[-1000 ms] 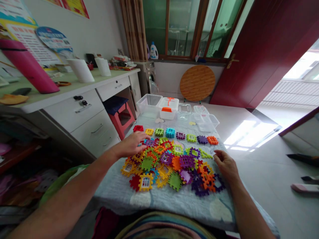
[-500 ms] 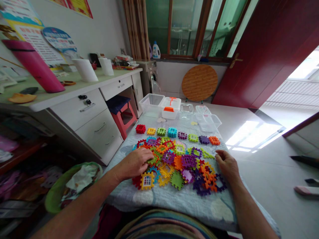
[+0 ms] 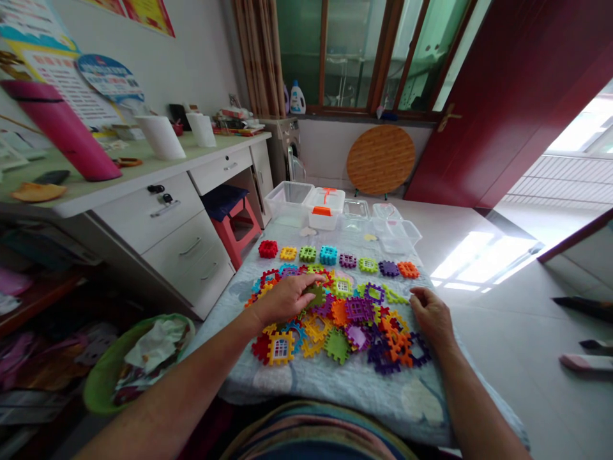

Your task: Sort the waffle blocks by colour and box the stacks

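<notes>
My left hand (image 3: 291, 298) reaches over the pile of interlocking plastic tiles, its thumb and fingers closed on a green tile (image 3: 315, 296). At the table's right edge rests my right hand (image 3: 432, 313), fingers curled in with nothing visible in them. A thin lime-green piece (image 3: 395, 294) ends close to its fingertips. Toothed edges mark the tiles, among them a yellow window tile (image 3: 281, 348), a purple window tile (image 3: 359, 309) and a flat green tile (image 3: 337, 345). Behind the pile runs a row of small stacks, from a red stack (image 3: 268, 249) to an orange stack (image 3: 408, 269).
Clear plastic boxes stand at the table's far end, including an open box (image 3: 290, 199) and a lidded box with an orange latch (image 3: 326, 211). A white desk (image 3: 172, 220) and a red stool (image 3: 238, 230) are left. A green waste basket (image 3: 96, 383) sits lower left.
My left hand has moved right and slightly away from me over the pile, and a green tile now shows raised in its fingers. My right hand stays in place at the table edge.
</notes>
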The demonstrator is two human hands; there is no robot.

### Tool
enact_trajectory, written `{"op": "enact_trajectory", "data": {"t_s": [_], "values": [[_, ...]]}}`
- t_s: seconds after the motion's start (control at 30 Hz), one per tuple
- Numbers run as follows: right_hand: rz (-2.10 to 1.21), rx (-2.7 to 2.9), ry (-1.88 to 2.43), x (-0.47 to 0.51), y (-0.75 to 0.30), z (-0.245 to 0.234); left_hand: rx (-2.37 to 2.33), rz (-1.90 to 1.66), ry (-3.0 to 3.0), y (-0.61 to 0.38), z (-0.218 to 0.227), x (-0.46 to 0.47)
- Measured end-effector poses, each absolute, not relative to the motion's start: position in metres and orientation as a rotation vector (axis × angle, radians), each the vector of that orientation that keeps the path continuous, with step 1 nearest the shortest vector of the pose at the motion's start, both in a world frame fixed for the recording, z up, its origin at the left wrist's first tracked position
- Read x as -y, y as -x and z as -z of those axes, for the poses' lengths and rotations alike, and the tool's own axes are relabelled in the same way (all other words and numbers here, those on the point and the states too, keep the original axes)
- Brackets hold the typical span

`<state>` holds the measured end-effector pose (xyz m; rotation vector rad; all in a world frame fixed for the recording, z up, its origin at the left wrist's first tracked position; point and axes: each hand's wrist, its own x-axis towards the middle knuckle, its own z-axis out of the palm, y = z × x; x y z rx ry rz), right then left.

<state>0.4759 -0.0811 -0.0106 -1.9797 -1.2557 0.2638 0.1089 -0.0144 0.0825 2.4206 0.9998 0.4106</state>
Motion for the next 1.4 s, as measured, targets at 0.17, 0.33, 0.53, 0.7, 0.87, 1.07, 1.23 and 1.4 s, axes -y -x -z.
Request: {"op": "enact_trajectory", "data": {"t_s": [0.17,0.33,0.53,0.7,0.87,1.07,1.23,1.4], "values": [[-0.266,1.252,1.985,0.082,-0.475,0.009,-1.078,-0.551,-2.581,-0.103,-0.073,-0.002],[-0.275,1.236,1.988,0.081,-0.476,0.010,-1.387,-0.383,-2.600,-0.072,-0.078,-0.017],[-0.283,1.227,1.979,0.080,-0.476,0.011,-1.455,-0.096,-2.656,-0.071,-0.075,-0.014],[-0.268,1.235,1.982,0.080,-0.476,0.011,-1.521,-0.123,-2.601,-0.079,-0.067,-0.018],[-0.258,1.239,1.979,0.081,-0.477,0.013,-1.566,-0.171,-2.520,-0.081,-0.064,-0.024],[-0.257,1.241,1.967,0.080,-0.477,0.013,-1.415,-0.317,-2.326,-0.080,-0.077,-0.019],[-0.267,1.244,1.963,0.080,-0.478,0.014,-1.383,-0.622,-2.238,-0.074,-0.089,-0.022],[-0.272,1.242,1.975,0.080,-0.478,0.013,-1.159,-0.742,-2.082,-0.091,-0.091,-0.015]]}}
